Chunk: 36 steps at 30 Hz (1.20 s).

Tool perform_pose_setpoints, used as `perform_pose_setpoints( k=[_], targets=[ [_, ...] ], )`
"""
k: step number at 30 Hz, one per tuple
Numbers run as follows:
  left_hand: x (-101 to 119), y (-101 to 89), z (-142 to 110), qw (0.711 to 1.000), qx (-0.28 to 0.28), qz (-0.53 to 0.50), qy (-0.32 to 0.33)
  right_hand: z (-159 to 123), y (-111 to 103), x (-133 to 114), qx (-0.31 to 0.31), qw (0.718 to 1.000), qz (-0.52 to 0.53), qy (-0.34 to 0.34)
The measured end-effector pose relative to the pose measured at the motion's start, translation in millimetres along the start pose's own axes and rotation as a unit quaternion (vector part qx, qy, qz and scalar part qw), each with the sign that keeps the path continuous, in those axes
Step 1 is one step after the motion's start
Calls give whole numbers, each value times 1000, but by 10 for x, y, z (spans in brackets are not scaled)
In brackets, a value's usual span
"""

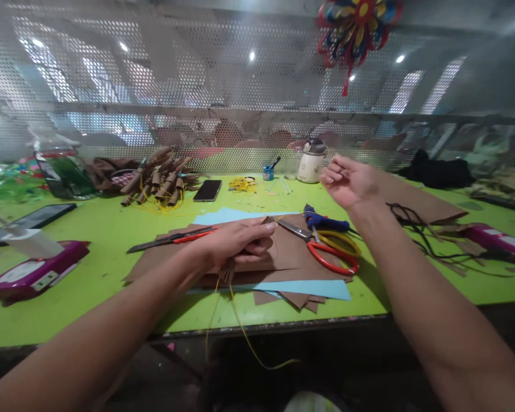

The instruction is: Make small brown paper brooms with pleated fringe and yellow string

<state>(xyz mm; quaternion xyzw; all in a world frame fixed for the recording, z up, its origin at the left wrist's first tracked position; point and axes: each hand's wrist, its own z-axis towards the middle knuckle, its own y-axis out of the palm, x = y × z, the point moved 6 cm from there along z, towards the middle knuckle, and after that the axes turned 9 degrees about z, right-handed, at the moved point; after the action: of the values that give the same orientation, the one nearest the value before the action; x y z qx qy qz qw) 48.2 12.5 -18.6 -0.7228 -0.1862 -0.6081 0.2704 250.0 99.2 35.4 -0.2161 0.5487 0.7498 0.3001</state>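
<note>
My left hand (244,240) is closed around a small brown paper roll (227,271), whose ends poke out above and below the fingers. Two lengths of yellow string (239,320) dangle from its lower end past the table edge, and a thin yellow strand leaves its upper end toward the right. Raised to the right, my right hand (347,180) has its fingers curled together; what they hold, if anything, is too small to make out. Beneath the hands lie brown paper sheets (283,257), red-and-yellow-handled scissors (332,260), a blue glue gun (324,220) and a red-and-black cutter (171,239).
Brown paper rolls with yellow string (158,180) are piled at the back left, beside a phone (208,190). Farther back stand a blue jar (268,173) and a white bottle (311,163). Purple power strips (38,272) sit at both sides; a black cable (420,234) runs right.
</note>
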Motion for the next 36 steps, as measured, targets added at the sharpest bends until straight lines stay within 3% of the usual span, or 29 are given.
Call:
perform_pose_setpoints(
  k=[10, 12, 14, 17, 20, 23, 25, 26, 28, 30, 32, 36],
  targets=[
    [33, -156, 13, 999, 16, -48, 10, 50, -141, 64, 40, 999, -27, -2],
    [36, -195, 21, 997, 37, -73, 14, 45, -170, 67, 48, 996, -74, -8],
    [35, -266, 39, 992, 75, -103, 24, 39, -201, 87, 53, 979, -196, -9],
    [11, -432, 63, 974, 158, -160, 36, 39, -272, 134, 67, 913, -402, 0],
    [-35, -593, 65, 946, 216, -237, 31, 48, -324, 99, 105, 866, -488, -33],
    [-46, -715, 37, 922, 251, -294, 37, -15, -172, -16, 127, 770, -606, -155],
    [-45, -780, 4, 907, 278, -312, 45, -129, 70, 9, 91, 702, -664, -240],
    [-48, -805, -12, 901, 291, -319, 47, -197, 196, 77, 53, 697, -666, -261],
    [-55, -837, -33, 893, 309, -324, 50, -337, 419, 304, -48, 737, -629, -240],
    [-71, -856, -41, 887, 320, -329, 47, -493, 597, 574, -139, 777, -589, -174],
    [-88, -869, -43, 883, 330, -332, 41, -660, 739, 821, -219, 796, -555, -103],
    [-109, -875, -44, 875, 345, -337, 35, -904, 895, 1033, -269, 805, -526, -59]
  ],
)
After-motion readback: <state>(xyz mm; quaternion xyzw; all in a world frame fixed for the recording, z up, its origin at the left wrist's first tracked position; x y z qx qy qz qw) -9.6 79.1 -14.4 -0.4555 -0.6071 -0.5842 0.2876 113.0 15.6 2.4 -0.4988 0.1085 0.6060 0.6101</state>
